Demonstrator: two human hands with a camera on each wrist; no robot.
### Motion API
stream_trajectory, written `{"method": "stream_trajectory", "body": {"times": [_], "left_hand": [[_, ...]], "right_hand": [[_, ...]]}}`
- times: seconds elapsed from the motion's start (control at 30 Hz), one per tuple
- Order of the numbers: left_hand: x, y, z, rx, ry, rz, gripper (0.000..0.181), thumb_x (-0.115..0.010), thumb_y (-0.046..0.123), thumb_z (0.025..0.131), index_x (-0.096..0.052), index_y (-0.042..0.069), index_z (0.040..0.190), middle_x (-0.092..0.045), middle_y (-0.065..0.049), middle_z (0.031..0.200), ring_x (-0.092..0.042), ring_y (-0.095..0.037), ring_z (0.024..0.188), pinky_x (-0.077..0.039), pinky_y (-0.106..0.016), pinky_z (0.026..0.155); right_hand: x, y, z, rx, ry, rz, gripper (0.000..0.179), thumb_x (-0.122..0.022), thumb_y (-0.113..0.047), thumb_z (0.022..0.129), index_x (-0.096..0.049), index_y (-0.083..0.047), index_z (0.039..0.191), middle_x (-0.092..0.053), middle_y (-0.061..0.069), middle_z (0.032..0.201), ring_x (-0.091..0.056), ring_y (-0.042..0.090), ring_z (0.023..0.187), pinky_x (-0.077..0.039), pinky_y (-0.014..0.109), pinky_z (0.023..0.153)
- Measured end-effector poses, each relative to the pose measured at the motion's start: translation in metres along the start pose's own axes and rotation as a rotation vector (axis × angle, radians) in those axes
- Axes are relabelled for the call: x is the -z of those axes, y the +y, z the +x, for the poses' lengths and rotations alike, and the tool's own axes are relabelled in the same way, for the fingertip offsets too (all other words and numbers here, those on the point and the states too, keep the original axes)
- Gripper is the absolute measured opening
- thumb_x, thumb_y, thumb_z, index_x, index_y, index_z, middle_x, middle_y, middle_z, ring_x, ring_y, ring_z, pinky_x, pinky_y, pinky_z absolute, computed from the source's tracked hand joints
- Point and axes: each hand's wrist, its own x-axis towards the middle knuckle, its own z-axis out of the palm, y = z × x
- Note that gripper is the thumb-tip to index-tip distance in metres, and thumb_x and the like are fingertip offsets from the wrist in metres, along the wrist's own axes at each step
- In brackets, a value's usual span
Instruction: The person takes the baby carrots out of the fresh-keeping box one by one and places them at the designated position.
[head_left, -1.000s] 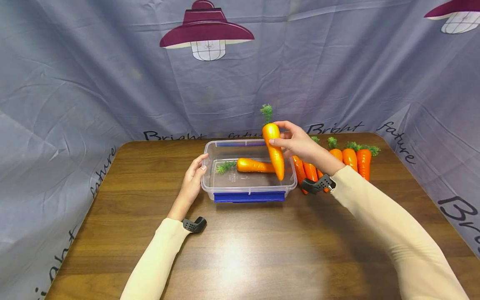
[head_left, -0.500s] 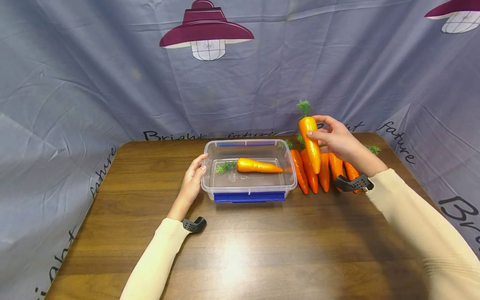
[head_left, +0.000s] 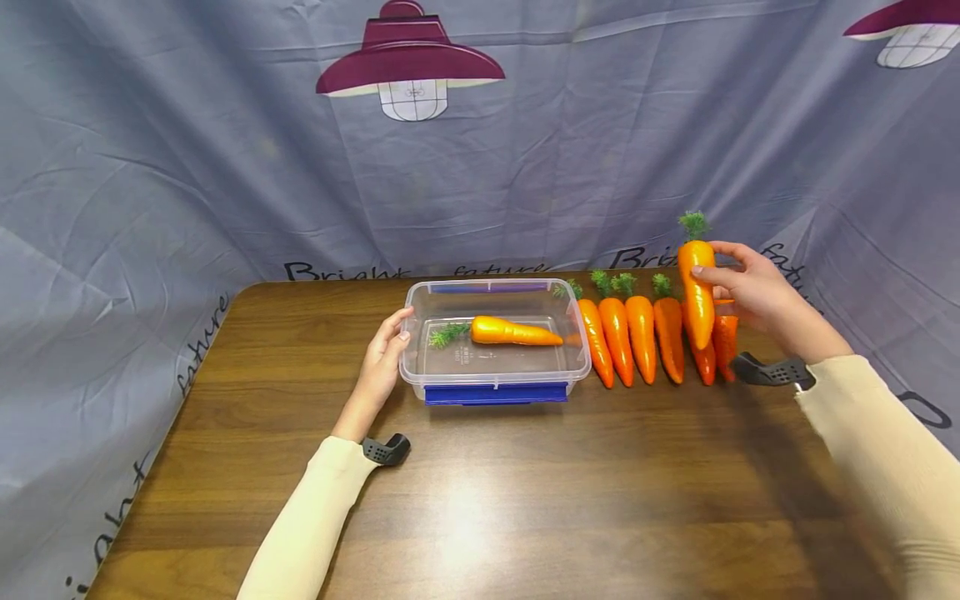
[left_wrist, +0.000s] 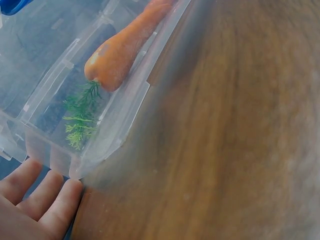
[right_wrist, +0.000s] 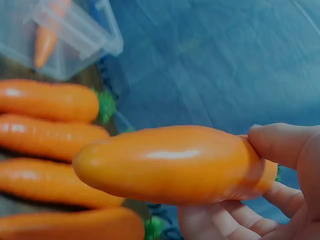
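My right hand [head_left: 757, 287] grips an orange carrot [head_left: 698, 292] with a green top, thumb on the near side. The carrot is tip down, over the right end of a row of carrots [head_left: 641, 337]. In the right wrist view the held carrot [right_wrist: 175, 162] lies between thumb and fingers, its tip toward the camera. My left hand [head_left: 382, 358] rests its fingertips against the left end of a clear plastic box [head_left: 498, 381]. Inside the box another carrot [head_left: 510, 332] lies on its side, leafy top to the left. In the left wrist view, several fingertips [left_wrist: 70, 190] touch the box's outer wall.
Several carrots lie side by side right of the box, tips toward me; the nearest is close to its right wall. A blue latch [head_left: 495, 393] runs along the box's front. Behind the wooden table [head_left: 480, 500] hangs a grey printed curtain [head_left: 480, 183].
My right hand has carried the carrot from above the box to the right, over the far end of the row. The left hand and the box have stayed put.
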Motion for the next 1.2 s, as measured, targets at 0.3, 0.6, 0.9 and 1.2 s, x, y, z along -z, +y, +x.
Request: {"method": "stream_trajectory", "body": {"times": [0.3,0.6,0.9,1.2], "left_hand": [[0.002,0.000,0.000,-0.016,0.001,0.015,0.046,-0.038,0.004,0.102,-0.043,-0.007,0.146,-0.037,-0.026,0.160,-0.027,-0.043,0.152,-0.021,-0.057,0.125],[0.003,0.001,0.001,-0.020,-0.003,0.020,0.047,-0.039,0.006,0.102,-0.044,-0.005,0.147,-0.038,-0.024,0.160,-0.030,-0.043,0.150,-0.024,-0.059,0.122],[0.002,-0.001,0.002,-0.015,-0.006,0.021,0.047,-0.039,0.006,0.102,-0.043,-0.006,0.146,-0.037,-0.024,0.160,-0.029,-0.044,0.150,-0.024,-0.059,0.122],[0.001,0.001,0.002,-0.006,-0.006,0.020,0.047,-0.039,0.006,0.101,-0.043,-0.006,0.147,-0.037,-0.025,0.160,-0.034,-0.044,0.146,-0.027,-0.060,0.120]], "right_hand": [[0.018,0.026,0.005,-0.027,-0.001,0.062,0.069,-0.062,-0.035,0.100,-0.022,-0.027,0.156,-0.053,-0.020,0.103,-0.066,0.000,0.078,-0.059,0.026,0.072],[0.040,0.046,0.008,-0.043,0.007,0.197,0.059,-0.064,-0.022,0.100,-0.031,-0.030,0.148,-0.063,-0.022,0.085,-0.068,0.003,0.073,-0.058,0.022,0.066],[0.059,0.068,0.009,-0.066,0.050,-0.036,0.087,-0.055,-0.030,0.104,0.003,-0.005,0.163,-0.054,-0.030,0.081,-0.064,-0.005,0.074,-0.057,0.021,0.068],[0.067,0.094,0.007,-0.083,0.104,-0.128,0.090,-0.053,-0.033,0.104,0.005,0.010,0.157,-0.056,-0.014,0.089,-0.062,-0.005,0.073,-0.059,0.026,0.069]]}}
